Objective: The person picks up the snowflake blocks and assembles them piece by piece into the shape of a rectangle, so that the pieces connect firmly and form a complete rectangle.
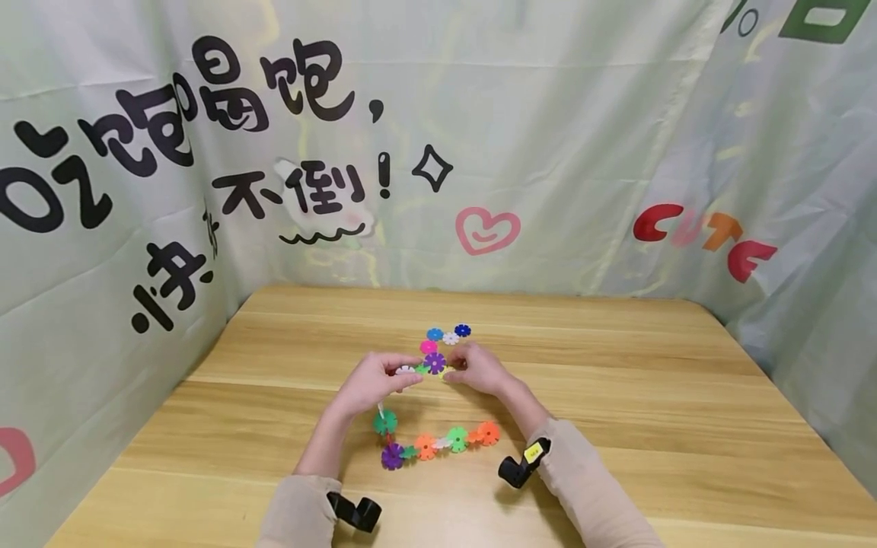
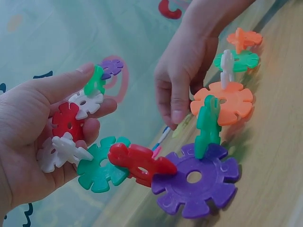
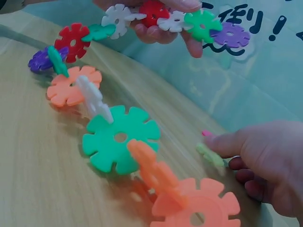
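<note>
A chain of interlocking plastic snowflake discs (image 2: 220, 101) runs across the table and rises at one end into my left hand (image 1: 373, 380). The left thumb and fingers grip that raised part around a red disc (image 2: 68, 122) and white discs (image 2: 87, 102). Beyond the fingertips, a green disc (image 3: 203, 24) and a purple disc (image 1: 435, 363) stick out at the chain's free end. My right hand (image 1: 477, 369) is low at the table, its thumb and fingers pinching a yellow disc (image 3: 209, 155). The lying part holds a purple disc (image 2: 194, 182) at its corner and orange discs (image 1: 488, 433).
Behind the hands lie loose discs: a pink one (image 1: 428, 347), a light blue one (image 1: 435, 334), a white one (image 1: 450, 338) and a dark blue one (image 1: 462, 330). The wooden table (image 1: 617, 342) is bordered by a printed curtain (image 1: 548, 152).
</note>
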Demonstrator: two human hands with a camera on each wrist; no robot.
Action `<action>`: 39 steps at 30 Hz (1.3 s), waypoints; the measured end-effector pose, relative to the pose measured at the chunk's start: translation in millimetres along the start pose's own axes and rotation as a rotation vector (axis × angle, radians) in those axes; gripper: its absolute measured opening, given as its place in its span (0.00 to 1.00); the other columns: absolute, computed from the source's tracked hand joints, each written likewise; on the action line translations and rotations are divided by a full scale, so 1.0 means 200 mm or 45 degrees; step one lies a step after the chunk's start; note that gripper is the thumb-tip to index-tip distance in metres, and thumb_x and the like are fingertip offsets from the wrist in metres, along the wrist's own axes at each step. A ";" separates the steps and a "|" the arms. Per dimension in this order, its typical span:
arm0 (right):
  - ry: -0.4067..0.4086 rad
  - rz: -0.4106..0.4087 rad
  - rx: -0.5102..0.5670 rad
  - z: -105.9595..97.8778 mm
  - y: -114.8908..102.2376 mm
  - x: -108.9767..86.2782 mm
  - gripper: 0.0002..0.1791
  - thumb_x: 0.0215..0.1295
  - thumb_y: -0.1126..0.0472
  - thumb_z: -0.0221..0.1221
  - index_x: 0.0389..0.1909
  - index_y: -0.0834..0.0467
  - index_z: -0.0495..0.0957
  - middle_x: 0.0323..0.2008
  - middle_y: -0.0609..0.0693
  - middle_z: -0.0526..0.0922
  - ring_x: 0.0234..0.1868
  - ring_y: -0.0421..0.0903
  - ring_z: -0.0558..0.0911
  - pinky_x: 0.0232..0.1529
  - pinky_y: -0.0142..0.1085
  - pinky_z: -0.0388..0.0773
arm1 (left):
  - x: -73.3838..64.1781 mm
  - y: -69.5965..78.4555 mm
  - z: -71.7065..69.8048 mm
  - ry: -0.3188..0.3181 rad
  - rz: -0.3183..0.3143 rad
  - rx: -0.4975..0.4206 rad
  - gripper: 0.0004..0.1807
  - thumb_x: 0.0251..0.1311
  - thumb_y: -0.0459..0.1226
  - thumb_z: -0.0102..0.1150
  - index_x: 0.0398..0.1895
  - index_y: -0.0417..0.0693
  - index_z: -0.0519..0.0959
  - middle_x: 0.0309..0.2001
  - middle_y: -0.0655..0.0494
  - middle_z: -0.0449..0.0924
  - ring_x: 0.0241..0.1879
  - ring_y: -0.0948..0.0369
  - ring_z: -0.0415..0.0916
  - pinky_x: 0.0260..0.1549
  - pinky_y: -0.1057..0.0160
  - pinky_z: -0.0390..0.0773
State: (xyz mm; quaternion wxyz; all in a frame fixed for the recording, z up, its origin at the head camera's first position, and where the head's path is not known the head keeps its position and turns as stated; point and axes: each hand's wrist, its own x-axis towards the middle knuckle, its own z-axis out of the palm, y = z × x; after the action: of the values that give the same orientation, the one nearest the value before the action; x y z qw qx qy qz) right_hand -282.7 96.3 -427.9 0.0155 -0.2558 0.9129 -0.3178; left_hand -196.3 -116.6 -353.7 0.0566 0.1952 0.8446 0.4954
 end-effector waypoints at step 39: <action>0.223 0.088 0.990 -0.15 -0.16 -0.23 0.20 0.62 0.76 0.52 0.56 0.68 0.69 0.27 0.55 0.74 0.29 0.53 0.79 0.33 0.42 0.81 | 0.00 0.02 0.02 -0.032 0.104 0.038 0.17 0.61 0.34 0.56 0.53 0.37 0.76 0.23 0.49 0.72 0.21 0.63 0.63 0.20 0.69 0.66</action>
State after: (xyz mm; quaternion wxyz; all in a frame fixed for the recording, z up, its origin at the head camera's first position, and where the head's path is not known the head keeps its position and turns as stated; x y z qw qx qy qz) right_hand -233.9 114.1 -392.3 0.0441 -0.1719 0.7303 -0.6596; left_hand -193.0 -111.3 -351.7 0.0441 0.2367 0.8423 0.4822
